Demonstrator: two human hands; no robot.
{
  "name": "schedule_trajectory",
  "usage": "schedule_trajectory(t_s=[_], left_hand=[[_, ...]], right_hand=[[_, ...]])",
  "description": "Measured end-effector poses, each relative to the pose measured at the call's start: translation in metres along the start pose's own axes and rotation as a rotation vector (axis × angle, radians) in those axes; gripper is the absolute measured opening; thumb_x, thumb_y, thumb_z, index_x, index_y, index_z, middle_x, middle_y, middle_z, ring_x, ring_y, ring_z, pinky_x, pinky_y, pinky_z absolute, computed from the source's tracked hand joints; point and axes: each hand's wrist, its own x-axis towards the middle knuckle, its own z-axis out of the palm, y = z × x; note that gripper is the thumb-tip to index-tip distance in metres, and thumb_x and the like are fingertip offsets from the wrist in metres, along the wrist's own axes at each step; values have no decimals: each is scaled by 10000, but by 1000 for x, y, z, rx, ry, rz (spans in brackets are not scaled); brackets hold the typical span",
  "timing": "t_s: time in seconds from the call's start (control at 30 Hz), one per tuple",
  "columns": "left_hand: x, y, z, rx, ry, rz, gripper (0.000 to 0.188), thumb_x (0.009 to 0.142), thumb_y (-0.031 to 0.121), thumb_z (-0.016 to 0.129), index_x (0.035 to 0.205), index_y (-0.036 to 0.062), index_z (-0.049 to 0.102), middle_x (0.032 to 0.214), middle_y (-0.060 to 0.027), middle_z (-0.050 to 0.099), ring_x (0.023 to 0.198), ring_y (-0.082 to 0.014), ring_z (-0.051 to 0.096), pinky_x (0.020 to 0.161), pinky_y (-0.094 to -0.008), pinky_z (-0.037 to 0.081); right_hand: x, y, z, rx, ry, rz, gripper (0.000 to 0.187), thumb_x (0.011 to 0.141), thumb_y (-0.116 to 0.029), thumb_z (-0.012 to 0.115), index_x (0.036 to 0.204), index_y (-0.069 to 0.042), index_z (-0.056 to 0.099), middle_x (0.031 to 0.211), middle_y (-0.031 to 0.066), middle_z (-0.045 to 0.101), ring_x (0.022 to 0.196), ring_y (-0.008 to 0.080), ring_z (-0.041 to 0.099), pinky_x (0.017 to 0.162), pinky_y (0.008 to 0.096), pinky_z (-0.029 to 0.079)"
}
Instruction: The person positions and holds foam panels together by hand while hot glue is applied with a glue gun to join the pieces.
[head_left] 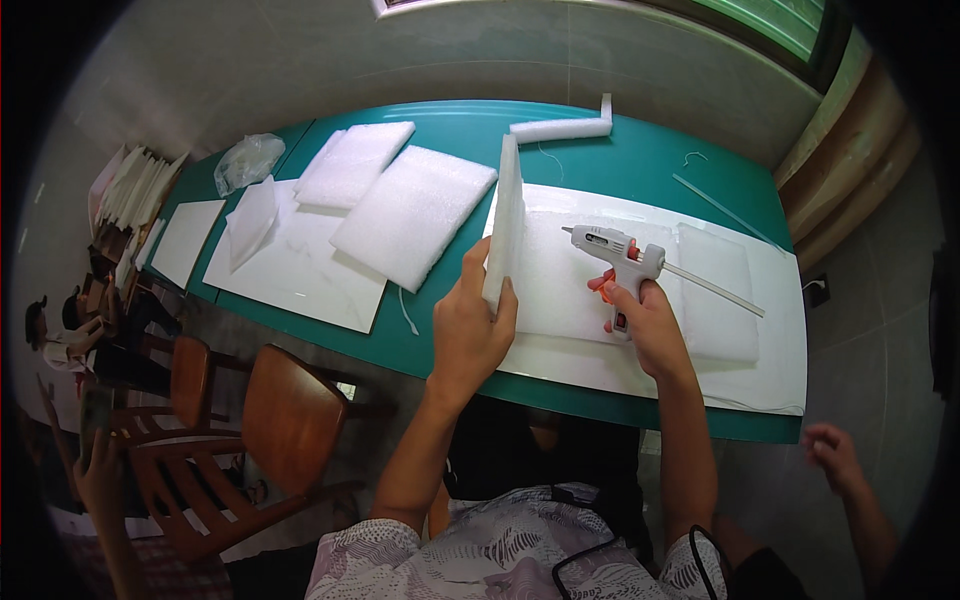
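My left hand (pixel 472 330) grips a white foam sheet (pixel 509 215) by its near end and holds it up on edge. In my right hand (pixel 645 325) is a white hot glue gun (pixel 612 248) with an orange trigger, its nozzle pointing left toward the foam sheet but apart from it. A long pale glue stick (pixel 720 290) sticks out of the gun's back end. Below both hands, a flat foam sheet (pixel 570 295) and another foam piece (pixel 715 330) lie on a glossy white board (pixel 780 380).
Several foam sheets (pixel 415 215) lie on a second white board (pixel 300 290) to the left, near a clear plastic bag (pixel 248 162). An L-shaped foam strip (pixel 560 130) rests at the back of the green table (pixel 450 120). Wooden chairs (pixel 290 420) stand front left. Another person's hand (pixel 832 452) is at right.
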Motion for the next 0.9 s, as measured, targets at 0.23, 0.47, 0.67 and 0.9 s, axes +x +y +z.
schedule_trajectory(t_s=[0.23,0.47,0.67,0.9], left_hand=[[-2,-5,0,32,-24,37,494,897,74,601,1356,29,423,941,-226,690,599,-293,672,565,-385,535],[-1,-4,3,-9,13,28,505,881,144,659,1323,7,457,961,-260,684,756,-341,711,649,-413,560],[-2,-5,5,-17,50,50,623,836,212,751,1328,-10,441,882,-237,668,771,-345,711,656,-401,566],[-7,-5,5,-36,67,20,697,804,222,794,1333,-30,417,1009,-252,631,834,-354,701,665,-409,568]], right_hand=[[0,2,-2,5,-31,-27,323,966,-246,555,1198,-23,517,1165,117,637,1002,153,559,746,315,492],[-1,2,-1,24,-31,-28,329,965,-243,567,1207,-25,518,1156,102,644,964,134,539,740,304,488],[-1,2,-1,33,-38,-18,311,965,-236,572,1202,-40,529,1143,83,652,968,126,515,747,305,488],[0,3,-1,28,-35,-28,310,965,-238,572,1195,-34,531,1134,84,655,963,122,514,739,299,491]])
